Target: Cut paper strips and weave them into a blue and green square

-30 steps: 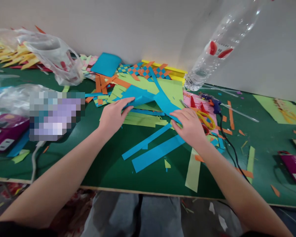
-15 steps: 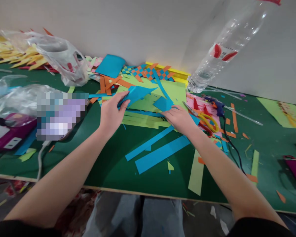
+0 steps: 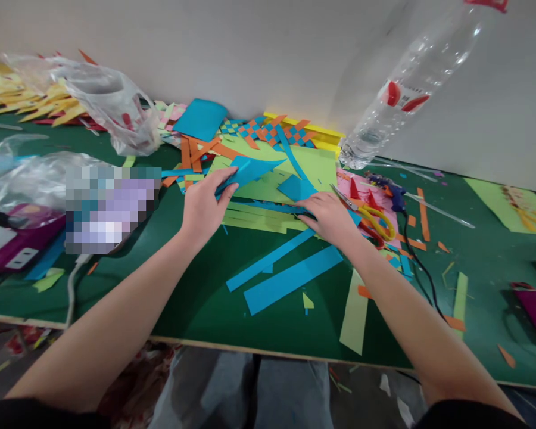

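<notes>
In the head view, my left hand (image 3: 205,202) pinches a folded sheet of blue paper (image 3: 254,170) between thumb and fingers. My right hand (image 3: 324,214) has its fingertips on the end of a thin blue paper strip (image 3: 268,207). That strip lies across a stack of light green paper (image 3: 259,221). A small blue paper piece (image 3: 295,187) rests just beyond my right fingers. To the right of this hand are scissors with yellow handles (image 3: 377,221). Two cut blue strips (image 3: 292,280) lie on the table nearer to me.
A clear plastic bottle (image 3: 411,89) stands at the back right, near a glue gun (image 3: 390,192) with a black cable. Woven orange-and-blue paper (image 3: 268,131) lies against the wall. At left are a blurred-out phone (image 3: 116,208), a purple device (image 3: 24,238) and a plastic-bagged cup (image 3: 116,107).
My right hand has shifted slightly, with its thumb now lower and farther from the fingers. The thin blue strip has moved a little. My left hand still holds the blue sheet.
</notes>
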Demonstrator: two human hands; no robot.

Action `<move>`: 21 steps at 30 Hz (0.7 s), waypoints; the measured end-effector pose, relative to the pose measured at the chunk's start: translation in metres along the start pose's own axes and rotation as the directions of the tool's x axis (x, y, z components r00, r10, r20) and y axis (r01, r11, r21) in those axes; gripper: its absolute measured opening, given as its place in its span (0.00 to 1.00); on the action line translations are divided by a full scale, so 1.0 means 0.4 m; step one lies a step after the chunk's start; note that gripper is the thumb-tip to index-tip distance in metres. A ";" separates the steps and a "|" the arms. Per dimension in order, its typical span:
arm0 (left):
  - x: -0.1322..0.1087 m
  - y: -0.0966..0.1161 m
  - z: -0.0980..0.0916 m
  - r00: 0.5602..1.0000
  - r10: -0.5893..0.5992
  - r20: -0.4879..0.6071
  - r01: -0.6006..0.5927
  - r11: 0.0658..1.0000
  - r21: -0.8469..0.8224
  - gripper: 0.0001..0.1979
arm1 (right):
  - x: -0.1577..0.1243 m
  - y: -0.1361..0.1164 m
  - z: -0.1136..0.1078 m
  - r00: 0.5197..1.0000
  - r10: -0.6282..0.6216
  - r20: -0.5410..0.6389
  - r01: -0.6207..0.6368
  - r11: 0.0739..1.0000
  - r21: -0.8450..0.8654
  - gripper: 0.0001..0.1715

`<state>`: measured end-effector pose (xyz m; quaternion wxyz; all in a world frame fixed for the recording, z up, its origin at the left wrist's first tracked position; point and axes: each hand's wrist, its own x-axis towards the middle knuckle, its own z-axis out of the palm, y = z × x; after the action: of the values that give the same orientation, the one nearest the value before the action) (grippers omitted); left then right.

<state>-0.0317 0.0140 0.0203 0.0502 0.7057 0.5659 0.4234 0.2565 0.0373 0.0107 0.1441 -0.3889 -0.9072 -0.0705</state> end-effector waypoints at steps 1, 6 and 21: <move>-0.001 0.001 0.001 1.000 0.000 0.003 0.000 1.000 0.011 0.15 | 0.001 -0.001 0.003 1.000 0.009 0.006 -0.009 1.000 0.011 0.14; -0.002 0.009 0.005 1.000 0.007 0.010 -0.008 0.998 0.061 0.15 | 0.007 -0.013 0.014 0.998 0.059 -0.012 -0.058 0.997 0.042 0.11; -0.003 -0.051 0.040 0.983 0.100 0.156 -0.138 0.957 0.257 0.19 | -0.002 -0.020 0.016 0.988 0.133 -0.072 -0.127 0.988 0.091 0.12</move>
<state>-0.0366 0.0267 -0.0017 -0.0307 0.7671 0.5690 0.2947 0.2499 0.0327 0.0044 0.2002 -0.4376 -0.8758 -0.0369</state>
